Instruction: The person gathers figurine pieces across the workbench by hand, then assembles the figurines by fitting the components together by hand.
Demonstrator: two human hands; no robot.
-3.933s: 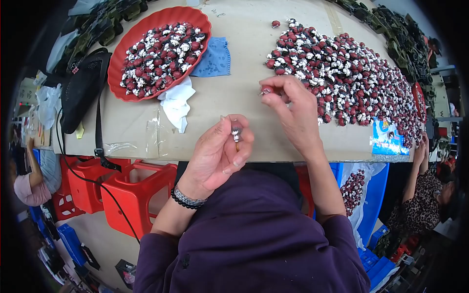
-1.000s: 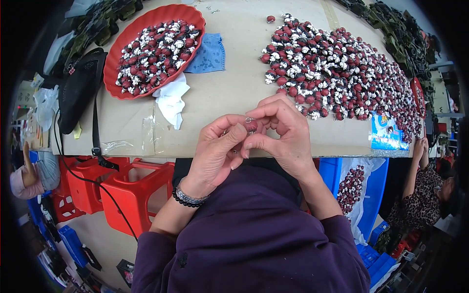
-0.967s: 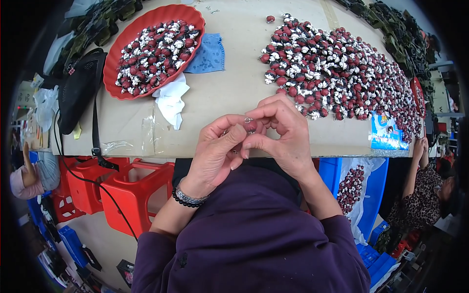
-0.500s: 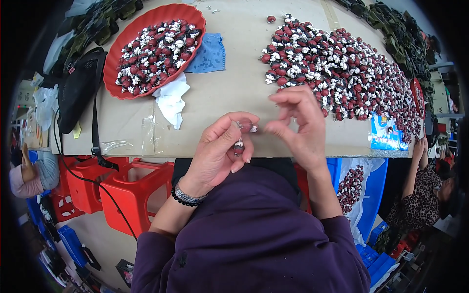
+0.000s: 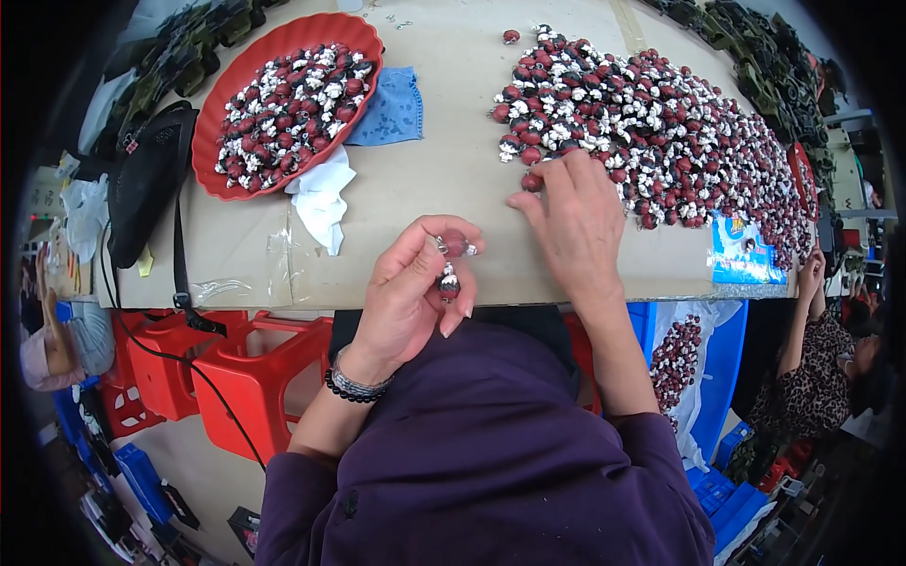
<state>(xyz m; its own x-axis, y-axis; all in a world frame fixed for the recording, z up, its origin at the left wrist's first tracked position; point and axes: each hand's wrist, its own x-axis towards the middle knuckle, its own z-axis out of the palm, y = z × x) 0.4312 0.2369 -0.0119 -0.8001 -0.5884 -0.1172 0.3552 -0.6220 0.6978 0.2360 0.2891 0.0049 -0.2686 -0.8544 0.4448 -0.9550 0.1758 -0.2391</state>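
Observation:
My left hand [image 5: 398, 297] is closed over the table's front edge. Its thumb and fingers pinch a small dark red figure charm [image 5: 456, 243] with a metal loop, and a second red, black and white charm [image 5: 447, 285] rests against the lower fingers. To the right, my right hand [image 5: 583, 226] lies palm down at the near-left edge of a large pile of similar charms [image 5: 651, 132]. Its thumb stands apart from the bent fingers, whose tips reach a red charm [image 5: 531, 181]. Whether they touch it is hard to see.
A red scalloped tray [image 5: 209, 141] of charms stands at the far left, beside blue cloth [image 5: 394, 108] and white tissue [image 5: 321, 209]. A black bag [image 5: 151, 184] lies left. Near the right edge is a blue packet [image 5: 746, 253]. Red stools [image 5: 245, 377] stand below.
My right hand has moved from the air beside my left hand to the edge of the pile, turning palm down. My left hand keeps its charms almost in place. The view has shifted slightly.

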